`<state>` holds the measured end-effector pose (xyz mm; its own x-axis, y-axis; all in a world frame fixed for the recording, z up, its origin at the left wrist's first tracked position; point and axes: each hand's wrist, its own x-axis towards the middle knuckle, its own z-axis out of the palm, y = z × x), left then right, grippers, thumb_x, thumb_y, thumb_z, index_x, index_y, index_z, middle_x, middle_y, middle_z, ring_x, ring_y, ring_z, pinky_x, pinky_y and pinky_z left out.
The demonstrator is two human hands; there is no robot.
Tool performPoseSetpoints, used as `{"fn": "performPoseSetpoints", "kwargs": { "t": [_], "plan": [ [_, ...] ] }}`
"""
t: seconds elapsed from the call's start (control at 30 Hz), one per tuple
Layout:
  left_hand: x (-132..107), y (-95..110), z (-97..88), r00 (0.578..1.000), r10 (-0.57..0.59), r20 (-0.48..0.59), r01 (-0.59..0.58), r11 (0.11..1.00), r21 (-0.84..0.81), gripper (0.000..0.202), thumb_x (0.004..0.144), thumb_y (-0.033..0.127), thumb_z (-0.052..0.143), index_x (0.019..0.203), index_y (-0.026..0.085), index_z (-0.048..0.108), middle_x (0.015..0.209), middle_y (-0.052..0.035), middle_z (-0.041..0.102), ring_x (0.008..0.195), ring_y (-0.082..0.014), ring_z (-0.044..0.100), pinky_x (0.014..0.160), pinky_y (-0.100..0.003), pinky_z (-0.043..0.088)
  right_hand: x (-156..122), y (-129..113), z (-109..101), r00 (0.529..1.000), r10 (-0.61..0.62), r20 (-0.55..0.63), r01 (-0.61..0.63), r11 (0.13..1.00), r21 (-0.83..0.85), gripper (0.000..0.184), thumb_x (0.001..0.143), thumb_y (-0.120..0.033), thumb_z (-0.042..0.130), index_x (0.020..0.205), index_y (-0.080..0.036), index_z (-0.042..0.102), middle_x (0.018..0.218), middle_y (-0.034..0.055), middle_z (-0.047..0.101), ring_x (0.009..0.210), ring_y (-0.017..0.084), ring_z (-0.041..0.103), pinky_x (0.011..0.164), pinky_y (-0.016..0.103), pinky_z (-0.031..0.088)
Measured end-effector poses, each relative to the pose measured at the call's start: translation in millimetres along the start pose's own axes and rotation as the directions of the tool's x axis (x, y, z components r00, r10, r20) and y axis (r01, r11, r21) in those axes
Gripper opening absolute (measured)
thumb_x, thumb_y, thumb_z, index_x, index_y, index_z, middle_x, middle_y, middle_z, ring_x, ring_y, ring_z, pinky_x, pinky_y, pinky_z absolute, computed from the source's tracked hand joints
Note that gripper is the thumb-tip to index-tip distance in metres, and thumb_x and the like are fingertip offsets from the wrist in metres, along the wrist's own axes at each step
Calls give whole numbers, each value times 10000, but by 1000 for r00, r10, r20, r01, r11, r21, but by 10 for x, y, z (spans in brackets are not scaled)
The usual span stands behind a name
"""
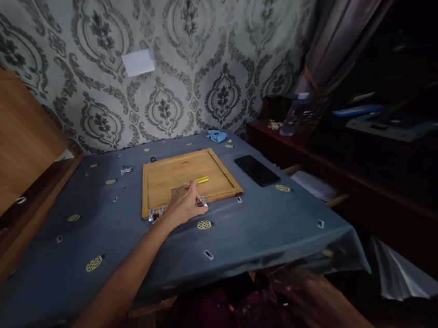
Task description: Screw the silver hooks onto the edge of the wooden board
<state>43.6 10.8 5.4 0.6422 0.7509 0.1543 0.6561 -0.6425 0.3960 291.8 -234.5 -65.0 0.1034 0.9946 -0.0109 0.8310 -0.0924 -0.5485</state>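
A wooden cabinet door (173, 175) with a raised frame lies flat on the cloth-covered table. My left hand (184, 204) reaches over its front edge, thumb and fingers closed around a metal hinge (202, 202) there. Another metal hinge (151, 216) sits at the door's front left corner. Just beyond my fingertips is a screwdriver with a yellow handle (202, 180), lying on the door; my hand partly covers its shaft. Low on the right, below the table edge, my right hand (294, 286) is dark and smeared by motion, so its fingers cannot be made out.
On the blue-grey tablecloth (227, 239) lie a black phone (256, 170), a blue crumpled cloth (216, 136) and a small metal fitting (126, 170). A plastic bottle (295, 114) stands on the dark cabinet at right. A wooden cabinet (10, 149) borders the left; a patterned wall rises behind.
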Motion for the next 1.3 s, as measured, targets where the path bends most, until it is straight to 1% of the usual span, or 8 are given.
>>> {"fn": "performPoseSetpoints", "kwargs": {
  "t": [0.1,0.23,0.37,0.5,0.67,0.9,1.03,1.3],
  "plan": [
    [-4,22,-19,1000,-10,7,10,1000,-1,527,729,320,743,1164,219,465,1041,-45,734,1034,-279,670,954,-420,463,183,-287,-85,972,-145,185,112,978,177,491,955,-548,406,791,-223,736,708,40,741,648,171,699,603,245,545],
    [-13,87,-73,999,-25,33,25,1000,5,484,740,315,749,1119,208,468,1000,-57,730,1066,-306,658,951,-445,464,799,-788,-280,936,-345,-75,353,915,195,356,986,-404,434,870,-217,714,819,51,755,737,177,705,663,270,555],
    [-16,129,-90,998,-51,45,51,999,3,536,746,296,751,1173,207,439,1044,-74,720,1158,-324,617,998,-474,435,1502,-997,-216,911,-406,-76,413,897,159,234,965,-266,480,1051,-203,688,998,60,738,884,187,695,791,323,561],
    [-4,112,-62,996,-77,52,77,997,-5,565,750,309,733,1201,163,425,1087,-126,700,1138,-358,616,981,-500,442,1902,-1012,4,890,-456,-15,456,885,100,254,921,-139,493,1091,-158,681,1111,110,679,1020,211,666,913,376,539],
    [5,75,-36,994,-79,72,82,996,-41,578,750,299,725,1216,161,414,1126,-124,680,1167,-347,596,998,-495,435,1979,-927,111,868,-493,50,490,869,60,302,922,-117,495,1172,-161,658,1163,100,668,1051,211,668,939,383,550],
    [-14,109,-65,987,-132,87,140,986,-95,629,761,237,733,1288,173,396,1216,-136,645,1230,-342,567,1028,-515,426,1956,-814,187,858,-512,29,512,859,2,336,984,-215,449,1278,-203,612,1215,102,661,1053,228,688,902,404,591],
    [-57,82,-89,989,-126,79,135,985,-110,795,764,279,773,1407,187,315,1339,-158,574,1301,-347,503,1063,-530,414,1945,-796,209,855,-519,13,519,854,-27,338,993,-217,423,1271,-171,610,1204,121,668,995,234,709,832,401,620],
    [-37,88,-30,995,-81,57,85,994,-71,804,750,263,798,1394,194,322,1264,-129,618,1213,-348,562,1038,-549,429,1920,-789,228,857,-515,-8,515,856,-44,360,1005,-224,410,1295,-172,618,1203,118,678,1006,219,715,839,365,625]
  ]
}}
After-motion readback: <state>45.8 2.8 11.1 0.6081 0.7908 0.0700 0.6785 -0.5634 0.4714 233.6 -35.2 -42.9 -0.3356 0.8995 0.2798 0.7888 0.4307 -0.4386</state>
